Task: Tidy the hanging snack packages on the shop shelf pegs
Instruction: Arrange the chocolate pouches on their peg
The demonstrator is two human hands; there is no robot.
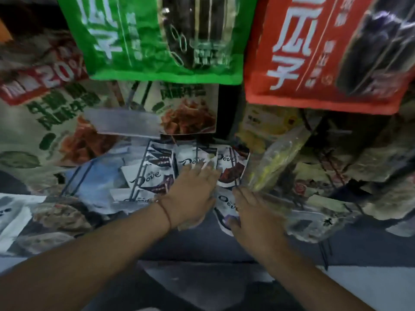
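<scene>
At twelve o'clock I see a green bag (pixel 143 41) with white writing and dark striped seeds on it. At two o'clock hangs a red bag (pixel 314 52) with white writing and dark seeds too. At nine o'clock there is a cream bag (pixel 45 122) with green letters, a red band with white "20%", and orange-brown food. In the middle the chocolate packets (pixel 193 161) are white and dark brown, with curly writing. At three o'clock a clear bag (pixel 276 160) shows yellow bits. My left wrist wears a thin red string (pixel 165 211).
</scene>
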